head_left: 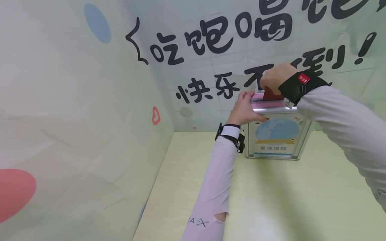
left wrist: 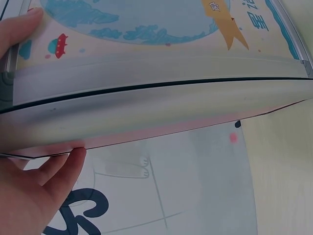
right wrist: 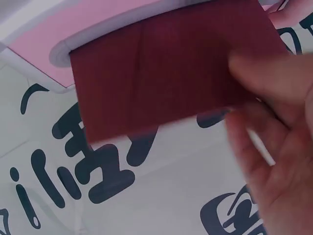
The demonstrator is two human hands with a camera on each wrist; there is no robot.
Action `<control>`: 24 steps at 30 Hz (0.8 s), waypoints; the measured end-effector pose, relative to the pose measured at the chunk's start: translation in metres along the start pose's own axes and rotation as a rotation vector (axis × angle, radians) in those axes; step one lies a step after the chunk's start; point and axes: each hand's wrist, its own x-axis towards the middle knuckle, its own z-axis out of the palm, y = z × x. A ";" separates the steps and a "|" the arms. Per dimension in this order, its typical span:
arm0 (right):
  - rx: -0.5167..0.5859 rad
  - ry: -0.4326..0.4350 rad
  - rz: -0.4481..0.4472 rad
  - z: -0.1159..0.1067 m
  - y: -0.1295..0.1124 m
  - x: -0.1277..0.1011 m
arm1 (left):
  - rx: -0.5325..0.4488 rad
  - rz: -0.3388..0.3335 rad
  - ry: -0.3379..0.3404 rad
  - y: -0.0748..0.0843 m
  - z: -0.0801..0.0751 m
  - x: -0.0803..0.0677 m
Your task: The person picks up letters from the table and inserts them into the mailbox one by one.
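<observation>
A letter box [head_left: 275, 130] with a silver frame, a pink top and a blue-globe picture on its front stands against the back wall. My left hand [head_left: 245, 110] grips its upper left side; in the left wrist view the thumb [left wrist: 22, 29] lies on the front and the fingers [left wrist: 61, 181] reach the top's back edge. Above the box, my right hand [head_left: 278, 75] pinches a flat dark red envelope [right wrist: 161, 73]. Its lower edge sits in the long slot of the pink top [right wrist: 44, 44], and most of it stands out of the slot.
The box stands on a pale yellow tabletop [head_left: 196, 187]. Behind it is a wall sheet [head_left: 193, 113] with large black Chinese characters. A light wall [head_left: 99, 140] with coloured shapes rises along the table's left side.
</observation>
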 end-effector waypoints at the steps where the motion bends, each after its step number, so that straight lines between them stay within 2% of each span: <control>1: 0.008 -0.042 0.026 0.002 0.002 -0.001 | 0.005 -0.001 -0.003 0.002 0.001 0.000; 5: 0.053 -0.200 0.152 0.008 0.013 -0.005 | 0.029 -0.012 -0.015 0.004 0.003 0.001; 9: 0.146 -0.229 0.191 0.016 0.022 -0.013 | 0.046 -0.020 -0.026 -0.001 0.003 0.003; 13: 0.289 -0.195 0.237 0.032 0.027 -0.031 | 0.141 -0.024 -0.048 0.002 -0.005 0.004; 20: 0.560 -0.093 0.363 0.085 0.040 -0.061 | 0.494 -0.085 -0.137 0.014 -0.019 0.000; 24: 0.650 -0.043 0.406 0.098 0.045 -0.085 | 0.568 -0.111 -0.146 0.025 -0.019 -0.003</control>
